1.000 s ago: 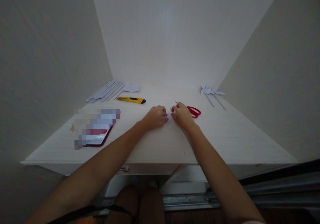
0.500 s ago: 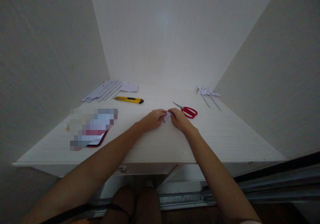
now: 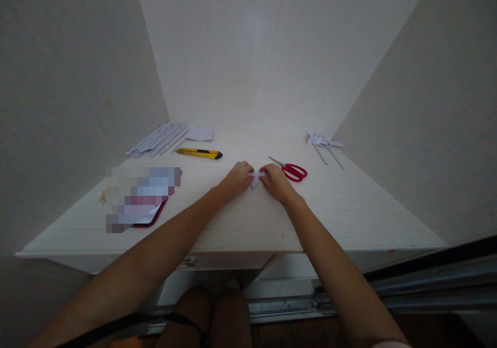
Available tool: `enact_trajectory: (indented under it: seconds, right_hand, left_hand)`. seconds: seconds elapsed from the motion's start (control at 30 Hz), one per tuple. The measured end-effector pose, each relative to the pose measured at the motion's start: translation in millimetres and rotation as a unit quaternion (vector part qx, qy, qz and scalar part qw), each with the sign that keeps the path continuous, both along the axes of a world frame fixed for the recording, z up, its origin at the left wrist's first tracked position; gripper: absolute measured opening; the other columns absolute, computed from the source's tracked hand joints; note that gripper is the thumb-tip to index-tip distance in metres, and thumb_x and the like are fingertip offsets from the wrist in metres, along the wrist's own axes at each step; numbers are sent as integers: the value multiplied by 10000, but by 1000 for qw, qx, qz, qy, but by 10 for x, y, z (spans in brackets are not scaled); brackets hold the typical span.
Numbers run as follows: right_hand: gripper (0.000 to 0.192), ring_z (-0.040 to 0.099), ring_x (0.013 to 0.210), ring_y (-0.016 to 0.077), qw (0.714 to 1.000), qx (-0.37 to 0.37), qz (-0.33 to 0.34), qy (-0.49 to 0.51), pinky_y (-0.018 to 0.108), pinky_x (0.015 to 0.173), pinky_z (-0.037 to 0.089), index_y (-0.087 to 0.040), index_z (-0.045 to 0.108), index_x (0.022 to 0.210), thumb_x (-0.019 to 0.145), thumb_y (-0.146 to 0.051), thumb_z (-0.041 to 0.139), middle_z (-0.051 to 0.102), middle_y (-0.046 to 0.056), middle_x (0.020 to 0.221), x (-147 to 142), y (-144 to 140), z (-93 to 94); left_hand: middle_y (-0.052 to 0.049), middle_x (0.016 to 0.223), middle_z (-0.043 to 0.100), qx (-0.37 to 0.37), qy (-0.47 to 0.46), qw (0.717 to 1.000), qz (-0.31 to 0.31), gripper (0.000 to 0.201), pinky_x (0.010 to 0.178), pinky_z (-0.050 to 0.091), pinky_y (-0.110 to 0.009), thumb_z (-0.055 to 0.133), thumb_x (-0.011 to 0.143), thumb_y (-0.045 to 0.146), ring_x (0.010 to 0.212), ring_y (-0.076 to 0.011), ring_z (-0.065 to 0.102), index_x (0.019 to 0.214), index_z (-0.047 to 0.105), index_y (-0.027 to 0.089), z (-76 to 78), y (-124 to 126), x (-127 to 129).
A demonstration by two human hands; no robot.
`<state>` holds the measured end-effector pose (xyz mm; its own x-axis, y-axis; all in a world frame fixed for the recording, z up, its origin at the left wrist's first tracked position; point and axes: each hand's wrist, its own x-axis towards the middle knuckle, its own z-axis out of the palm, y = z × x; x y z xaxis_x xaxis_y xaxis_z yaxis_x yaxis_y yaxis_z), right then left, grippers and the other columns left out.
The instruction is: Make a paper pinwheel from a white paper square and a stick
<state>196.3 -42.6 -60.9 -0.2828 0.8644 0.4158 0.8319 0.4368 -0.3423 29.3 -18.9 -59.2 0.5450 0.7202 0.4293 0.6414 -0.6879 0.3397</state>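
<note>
A small folded piece of white paper [image 3: 254, 180] lies between my hands at the middle of the table. My left hand [image 3: 239, 178] grips its left side with curled fingers. On the other side, my right hand [image 3: 273, 180] pinches the paper's right part, thumb and fingers close together. The fingers cover much of the paper, so its full shape is hidden. Just beyond my right hand lie scissors with red handles [image 3: 295, 172], their blades pointing to the back left.
A yellow utility knife [image 3: 199, 154] lies back left, near rolled paper sticks [image 3: 161, 139] and flat white paper [image 3: 200, 133]. Paper pinwheels on sticks [image 3: 320, 141] lie back right. A red-edged device [image 3: 155, 216], partly blurred out, rests at the left of the white table [image 3: 349, 218].
My fingers have shifted on the paper; both hands sit slightly farther back, and the paper is turned, its point now toward me. The other things lie as before.
</note>
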Motion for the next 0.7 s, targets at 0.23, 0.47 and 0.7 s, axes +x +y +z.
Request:
enact_trajectory:
  seconds: [0.23, 0.47, 0.7]
  right_hand:
    - [159, 466, 919, 237, 998, 25, -49, -3, 372, 780, 365, -160, 605, 909, 779, -184, 515, 545, 100, 904, -76, -44, 74]
    - [157, 486, 874, 200, 976, 220, -4, -4, 344, 761, 382, -174, 636, 861, 827, -193, 484, 569, 85, 872, -41, -269, 274]
    - [287, 563, 951, 202, 986, 70, 80, -128, 349, 839, 438, -132, 637, 1036, 852, -140, 417, 633, 126, 1026, 174, -609, 89]
  left_hand:
    - [-89, 915, 539, 0, -7, 1000, 24, 186, 797, 413, -378, 525, 780, 187, 893, -212, 472, 931, 621, 136, 11, 16, 20]
    - [-59, 786, 513, 232, -97, 966, -54, 209, 708, 409, -289, 426, 862, 220, 780, -153, 447, 833, 616, 137, 165, -103, -59]
    - [-76, 821, 545, 102, 82, 976, -174, 263, 734, 440, -263, 389, 857, 158, 781, -140, 499, 762, 630, 115, 47, -257, -51]
